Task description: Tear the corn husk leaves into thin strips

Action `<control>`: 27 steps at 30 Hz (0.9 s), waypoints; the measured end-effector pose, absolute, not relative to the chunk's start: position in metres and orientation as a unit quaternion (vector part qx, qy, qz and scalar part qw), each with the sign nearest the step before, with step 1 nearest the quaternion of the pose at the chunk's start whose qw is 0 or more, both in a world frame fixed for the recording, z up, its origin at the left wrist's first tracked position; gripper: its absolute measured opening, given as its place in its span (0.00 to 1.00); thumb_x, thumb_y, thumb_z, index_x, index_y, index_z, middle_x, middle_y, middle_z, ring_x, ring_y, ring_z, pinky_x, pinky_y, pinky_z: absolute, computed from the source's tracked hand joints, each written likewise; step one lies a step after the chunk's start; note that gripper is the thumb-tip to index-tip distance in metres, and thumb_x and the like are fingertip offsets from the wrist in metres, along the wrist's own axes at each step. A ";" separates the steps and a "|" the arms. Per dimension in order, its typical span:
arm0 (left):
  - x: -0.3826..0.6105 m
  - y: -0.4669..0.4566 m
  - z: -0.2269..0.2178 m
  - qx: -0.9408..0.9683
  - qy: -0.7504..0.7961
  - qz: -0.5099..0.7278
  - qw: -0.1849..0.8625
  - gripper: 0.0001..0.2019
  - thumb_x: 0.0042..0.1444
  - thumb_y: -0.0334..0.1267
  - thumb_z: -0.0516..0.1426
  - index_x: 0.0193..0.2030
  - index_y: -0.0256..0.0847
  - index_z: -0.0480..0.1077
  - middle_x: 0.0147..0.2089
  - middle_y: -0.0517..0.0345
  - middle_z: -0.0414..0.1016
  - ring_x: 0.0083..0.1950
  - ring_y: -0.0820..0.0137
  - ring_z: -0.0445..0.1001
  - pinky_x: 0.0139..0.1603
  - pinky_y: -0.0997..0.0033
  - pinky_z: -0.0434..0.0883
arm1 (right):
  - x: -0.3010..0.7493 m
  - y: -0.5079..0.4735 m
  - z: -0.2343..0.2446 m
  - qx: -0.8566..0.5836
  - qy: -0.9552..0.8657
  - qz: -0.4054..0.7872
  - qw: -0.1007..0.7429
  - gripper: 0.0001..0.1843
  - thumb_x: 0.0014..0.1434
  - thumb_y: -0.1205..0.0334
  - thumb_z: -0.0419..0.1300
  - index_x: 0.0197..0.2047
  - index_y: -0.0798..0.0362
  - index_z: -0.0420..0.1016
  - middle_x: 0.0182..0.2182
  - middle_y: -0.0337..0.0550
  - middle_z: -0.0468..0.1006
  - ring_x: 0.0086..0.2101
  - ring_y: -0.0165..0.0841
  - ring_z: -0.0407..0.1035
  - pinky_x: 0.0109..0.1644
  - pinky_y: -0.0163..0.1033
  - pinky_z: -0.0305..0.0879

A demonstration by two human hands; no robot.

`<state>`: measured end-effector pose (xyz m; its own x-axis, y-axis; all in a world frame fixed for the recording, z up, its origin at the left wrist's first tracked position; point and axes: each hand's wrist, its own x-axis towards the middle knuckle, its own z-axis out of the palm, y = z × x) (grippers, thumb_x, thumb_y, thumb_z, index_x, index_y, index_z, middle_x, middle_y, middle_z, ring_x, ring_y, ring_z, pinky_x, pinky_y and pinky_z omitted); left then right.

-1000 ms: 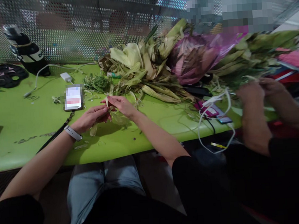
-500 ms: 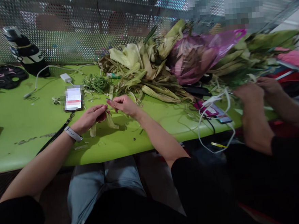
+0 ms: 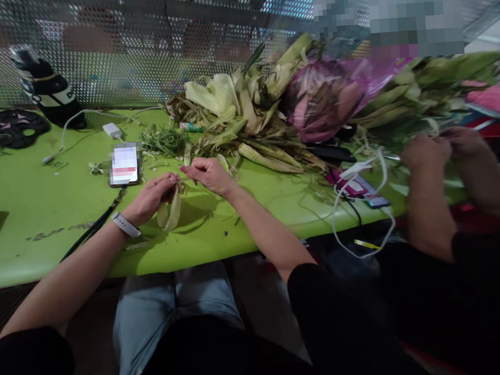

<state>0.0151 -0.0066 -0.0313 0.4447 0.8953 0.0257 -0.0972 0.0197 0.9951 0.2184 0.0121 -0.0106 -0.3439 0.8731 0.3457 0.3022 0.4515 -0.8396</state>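
My left hand (image 3: pixel 153 195) and my right hand (image 3: pixel 208 174) meet over the green table (image 3: pixel 43 230), both with fingers pinched. Between them they hold a pale strip of corn husk (image 3: pixel 170 211) that hangs down from my left fingers toward the table. A white watch sits on my left wrist. Just behind my hands lies a big heap of corn husks and leaves (image 3: pixel 245 119). A phone (image 3: pixel 123 165) lies flat a little beyond my left hand.
A co-worker's two hands (image 3: pixel 439 148) work among green husks at the right. A purple plastic bag (image 3: pixel 333 96) sits in the heap. White cables and a charger (image 3: pixel 111 130), a black bottle (image 3: pixel 46 87) and a dark disc (image 3: pixel 14 127) lie at the back left. Perforated metal screen behind.
The husk strip has been pulled free and now hangs from my left fingers. My right hand has shifted slightly right. The co-worker's hands have risen a little.
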 end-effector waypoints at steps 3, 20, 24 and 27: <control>0.016 -0.005 -0.030 0.526 0.342 0.429 0.650 0.13 0.61 0.48 0.59 0.38 0.39 0.74 0.30 0.58 0.70 0.28 0.76 0.66 0.29 0.76 0.66 | 0.220 0.012 -0.009 -0.412 -0.722 0.214 0.514 0.26 0.60 0.35 0.56 0.28 0.51 0.67 0.30 0.41 0.67 0.36 0.32 0.62 0.44 0.40 0.61; 0.018 -0.004 -0.023 0.571 0.336 0.459 0.591 0.06 0.59 0.39 0.62 0.38 0.38 0.71 0.32 0.61 0.69 0.29 0.79 0.64 0.30 0.78 0.64 | 0.202 0.000 -0.022 -0.322 -0.746 0.495 0.307 0.21 0.60 0.44 0.60 0.27 0.52 0.64 0.24 0.34 0.62 0.27 0.28 0.57 0.34 0.37 0.56; 0.016 -0.001 -0.026 0.599 0.340 0.448 0.570 0.06 0.61 0.39 0.60 0.38 0.39 0.72 0.32 0.60 0.69 0.28 0.79 0.63 0.29 0.77 0.62 | 0.207 0.001 -0.022 -0.315 -0.752 0.500 0.291 0.19 0.62 0.47 0.58 0.28 0.52 0.65 0.23 0.33 0.62 0.27 0.27 0.57 0.33 0.36 0.55; 0.015 0.000 -0.028 0.621 0.347 0.442 0.547 0.07 0.62 0.41 0.59 0.38 0.39 0.72 0.30 0.61 0.67 0.27 0.78 0.62 0.28 0.76 0.61 | 0.209 0.000 -0.018 -0.313 -0.756 0.503 0.278 0.16 0.63 0.52 0.57 0.29 0.53 0.65 0.24 0.33 0.62 0.27 0.27 0.57 0.34 0.36 0.55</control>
<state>0.0149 0.0000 -0.0283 0.3697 0.9137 0.1686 -0.0529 -0.1604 0.9856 0.2093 -0.0004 -0.0181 -0.6496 0.7528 0.1063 0.1930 0.2985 -0.9347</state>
